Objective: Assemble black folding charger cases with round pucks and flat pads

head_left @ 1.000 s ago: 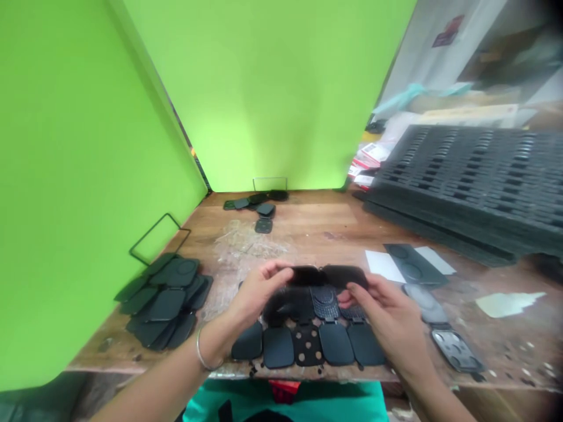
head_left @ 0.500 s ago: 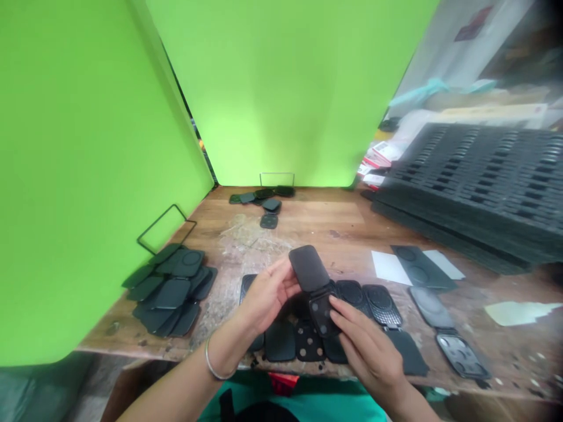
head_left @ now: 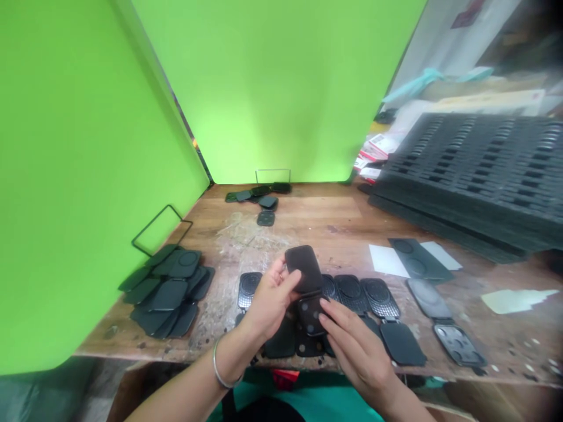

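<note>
Between my hands I hold a black two-panel hinged case (head_left: 305,269), opened out above the table's front edge. Its upper panel is smooth, and the lower panel carries several round spots. My left hand (head_left: 273,299) grips the upper panel by its left side, thumb lying across the face. My right hand (head_left: 358,346) has its fingers closed on the right edge of the spotted lower panel. Beneath them runs a row of similar hinged cases, one of them (head_left: 382,298) with a ringed, textured panel. My hands hide part of this row.
A pile of black panels (head_left: 169,293) lies at the left. Farther back are a few loose panels (head_left: 266,218). To the right sit a dark sheet with white paper (head_left: 387,261), a separate hinged case (head_left: 460,343) and large black slotted trays (head_left: 475,170). Green boards (head_left: 281,88) stand behind.
My left thumb has come over onto the upper panel's face. The case has turned a little more upright and shifted slightly left, with both hands still on it.
</note>
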A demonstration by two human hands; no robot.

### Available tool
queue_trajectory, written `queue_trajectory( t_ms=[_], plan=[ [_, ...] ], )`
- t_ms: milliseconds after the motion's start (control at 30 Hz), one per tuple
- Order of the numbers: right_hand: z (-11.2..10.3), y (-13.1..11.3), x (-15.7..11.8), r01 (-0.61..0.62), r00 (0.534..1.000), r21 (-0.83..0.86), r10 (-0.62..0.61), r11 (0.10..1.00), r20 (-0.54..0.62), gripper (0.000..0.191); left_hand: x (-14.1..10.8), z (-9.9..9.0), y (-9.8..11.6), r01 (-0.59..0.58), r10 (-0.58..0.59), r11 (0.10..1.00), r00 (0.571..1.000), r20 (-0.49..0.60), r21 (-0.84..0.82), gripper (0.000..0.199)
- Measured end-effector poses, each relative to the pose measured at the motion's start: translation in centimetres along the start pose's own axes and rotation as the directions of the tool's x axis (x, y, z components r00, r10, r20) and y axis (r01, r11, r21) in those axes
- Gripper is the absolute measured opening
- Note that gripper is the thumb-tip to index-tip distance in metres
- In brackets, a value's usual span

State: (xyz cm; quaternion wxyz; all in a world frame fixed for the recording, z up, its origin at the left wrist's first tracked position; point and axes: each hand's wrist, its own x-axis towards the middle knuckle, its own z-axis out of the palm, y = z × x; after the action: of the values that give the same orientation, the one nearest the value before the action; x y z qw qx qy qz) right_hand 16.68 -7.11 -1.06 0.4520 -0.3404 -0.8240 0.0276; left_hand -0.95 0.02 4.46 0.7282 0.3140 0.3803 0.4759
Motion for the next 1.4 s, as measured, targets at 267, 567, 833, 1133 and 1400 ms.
queue_trajectory(
  t_ms=[267,567,833,1133,1400],
  plan=[
    [-0.8,-3.2,1.2,-0.532,0.841,0.073,0.536,0.844,-0.073,0.064,-0.9,2.0,-1.5,0.105,-0.101,0.991,0.994,-0.042,0.089,0.065],
    [-6.7,2.3,-2.4,-0.687,0.726,-0.253,0.658,0.681,-0.198,0.068,-1.9,2.8,-3.4,0.097,-0.172,0.919,0.971,0.167,0.382,0.065],
    [-14.9,11.5,-9.1,-0.83,0.49,-0.431,0.832,0.354,-0.259,0.067,-1.4,-0.8,-1.0,-0.042,0.027,0.769,0.999,0.033,0.638,0.051],
    [-13.4,11.5,-9.7,-0.625,0.709,-0.656,0.66,0.424,-0.249,0.045,-2.0,-6.7,0.7,-0.23,0.315,0.35,0.942,0.118,0.908,0.033],
    [-7.2,8.7,-3.0,-0.372,0.918,-0.442,0.392,0.816,-0.049,0.027,-2.5,-10.7,0.7,-0.255,0.31,-0.071,0.913,0.264,0.964,0.034]
  ],
)
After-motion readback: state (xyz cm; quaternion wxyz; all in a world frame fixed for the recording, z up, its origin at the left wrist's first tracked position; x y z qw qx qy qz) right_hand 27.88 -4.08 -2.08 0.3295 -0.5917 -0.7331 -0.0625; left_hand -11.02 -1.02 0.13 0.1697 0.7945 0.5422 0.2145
